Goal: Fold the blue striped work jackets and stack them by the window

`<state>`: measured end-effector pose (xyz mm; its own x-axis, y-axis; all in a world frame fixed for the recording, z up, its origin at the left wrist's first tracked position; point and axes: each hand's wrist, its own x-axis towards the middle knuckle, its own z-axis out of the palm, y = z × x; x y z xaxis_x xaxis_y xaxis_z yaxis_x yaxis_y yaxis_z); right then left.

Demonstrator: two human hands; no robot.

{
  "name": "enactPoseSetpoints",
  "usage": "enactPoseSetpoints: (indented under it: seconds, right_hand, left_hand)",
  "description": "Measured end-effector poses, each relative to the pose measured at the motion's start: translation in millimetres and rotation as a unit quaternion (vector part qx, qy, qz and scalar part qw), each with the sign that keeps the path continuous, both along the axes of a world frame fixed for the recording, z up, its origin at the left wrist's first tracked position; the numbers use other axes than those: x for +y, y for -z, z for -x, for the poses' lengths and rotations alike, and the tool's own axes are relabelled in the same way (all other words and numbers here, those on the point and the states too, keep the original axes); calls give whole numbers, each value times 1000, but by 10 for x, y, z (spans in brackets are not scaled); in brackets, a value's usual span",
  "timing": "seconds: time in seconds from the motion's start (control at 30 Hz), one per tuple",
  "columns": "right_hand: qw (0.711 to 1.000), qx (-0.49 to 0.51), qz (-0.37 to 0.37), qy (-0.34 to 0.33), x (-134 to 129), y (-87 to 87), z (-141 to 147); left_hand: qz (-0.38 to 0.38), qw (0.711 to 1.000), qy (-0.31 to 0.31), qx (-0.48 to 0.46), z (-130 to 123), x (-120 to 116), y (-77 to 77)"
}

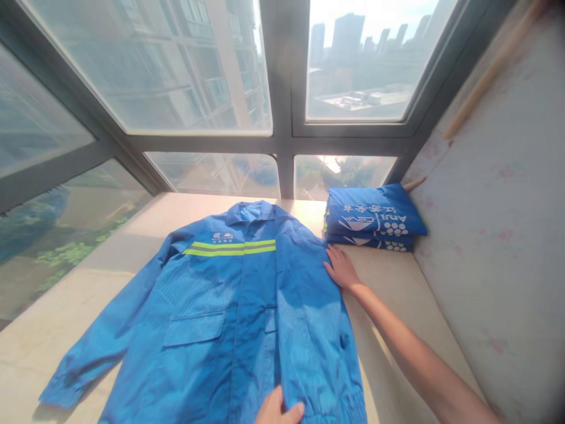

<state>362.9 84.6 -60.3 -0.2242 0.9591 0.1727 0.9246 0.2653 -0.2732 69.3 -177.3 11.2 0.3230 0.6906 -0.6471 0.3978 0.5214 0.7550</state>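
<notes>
A blue work jacket (253,282) lies front up on the pale surface, its collar toward the window and a yellow-green reflective band across the chest. One sleeve (304,306) is folded down over the front, while the other stretches out to the left. My right hand (343,268) rests open, fingers flat on the shoulder edge of the folded sleeve. At the bottom edge of the view, my left hand (279,409) touches the jacket beside the lower part of that sleeve. Its thumb and a finger are spread apart; the rest is cut off.
Folded blue garments (375,218) with white printing are stacked at the back right, against the wall (498,235). Grey window frames (282,141) rise behind and to the left of the pale ledge (397,277). A wooden stick (489,76) leans along the wall.
</notes>
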Motion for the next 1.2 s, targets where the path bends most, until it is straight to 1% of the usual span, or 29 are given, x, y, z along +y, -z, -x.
enactPoseSetpoints:
  seconds: [0.07,0.1,0.13,0.17,0.2,0.23,0.27,0.3,0.33,0.37,0.43,0.5,0.57,0.6,0.67,0.73,0.77,0.83,0.93,1.03,1.1,1.2]
  right_hand:
    - [1000,-11,18,2,27,-53,10]
    - [1000,-14,22,3,43,-94,19]
    - [1000,-16,23,5,51,-143,29]
    - [1000,-17,21,10,43,-198,41]
    - [1000,-16,17,17,12,-256,58]
    - [1000,-11,8,26,-50,-314,80]
    - [999,-3,-4,34,-148,-368,109]
    - [999,8,-18,34,-281,-416,146]
    - [999,21,-30,23,-447,-451,190]
    - [999,31,-40,0,-637,-471,237]
    - [996,35,-41,-70,-1040,-462,324]
    - [993,26,-24,-111,-1382,-396,374]
    - [994,16,-6,-112,-1589,-307,375]
    - [994,12,1,-107,-1638,-266,361]
    - [995,9,8,-102,-1658,-207,326]
    - [995,10,7,-103,-1628,-180,300]
    - [994,12,4,-104,-1613,-175,295]
    - [995,17,-4,-103,-1600,-175,297]
    - [995,22,-16,-100,-1619,-179,311]
    - [995,30,-19,-95,-1642,-175,316]
    - [995,39,-21,-85,-1650,-165,312]
    - [996,51,-25,-74,-1653,-140,303]
  left_hand:
    - [-14,1000,15,-9,-22,-16,-90]
    - [-17,999,29,10,-32,-32,-133]
    - [-24,997,51,55,-38,-53,-173]
    - [-37,988,83,125,-40,-76,-211]
    - [-59,969,120,210,-39,-99,-247]
    - [-88,938,154,296,-36,-121,-283]
    - [-123,904,180,368,-35,-138,-318]
    - [-161,875,196,412,-38,-150,-352]
    - [-203,856,203,431,-50,-157,-381]
    - [-248,846,206,425,-76,-162,-403]
    - [-352,834,212,369,-170,-173,-399]
    - [-445,812,230,298,-309,-207,-308]
    - [-499,783,264,260,-446,-271,-131]
    - [-514,768,280,260,-500,-310,-24]
    - [-528,741,301,287,-558,-386,181]
    - [-531,723,312,313,-557,-441,324]
    - [-530,719,316,319,-544,-459,360]
    - [-523,722,323,318,-519,-477,368]
    - [-507,735,319,318,-529,-494,293]
    - [-500,739,312,326,-591,-521,238]
    - [-496,740,310,331,-637,-549,243]
    - [-496,741,298,342,-692,-602,290]
